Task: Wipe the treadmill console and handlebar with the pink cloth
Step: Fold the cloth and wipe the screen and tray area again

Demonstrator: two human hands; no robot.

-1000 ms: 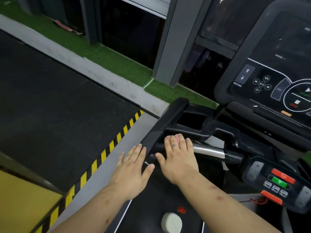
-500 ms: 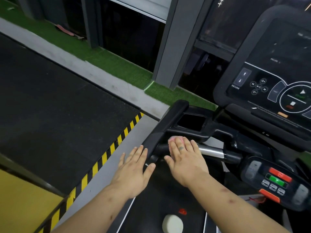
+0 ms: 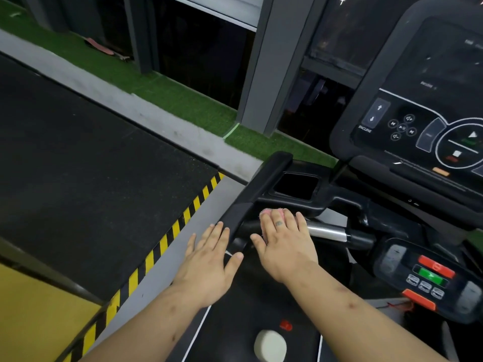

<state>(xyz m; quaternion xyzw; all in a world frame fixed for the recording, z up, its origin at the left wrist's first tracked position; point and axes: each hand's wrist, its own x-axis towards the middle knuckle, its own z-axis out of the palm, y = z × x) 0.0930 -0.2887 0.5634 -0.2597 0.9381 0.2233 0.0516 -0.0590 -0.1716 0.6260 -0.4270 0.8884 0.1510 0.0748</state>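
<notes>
dark gym floor edged with hazard stripes (image 3: 167, 244); right hand (image 3: 285, 246) lies flat, pressing the pink cloth (image 3: 266, 213) onto the handlebar (image 3: 326, 232); left hand (image 3: 209, 259) hovers spread, holding nothing; console (image 3: 418, 121) up right

The right grip (image 3: 286, 253), pressed flat on the pink cloth (image 3: 266, 212), has slid slightly toward frame right along the handlebar (image 3: 326, 232). More pink fringe now shows past its fingertips and below its index finger. The left grip (image 3: 209, 265) has edged up the frame, closer to the side rail (image 3: 261, 186).
</notes>
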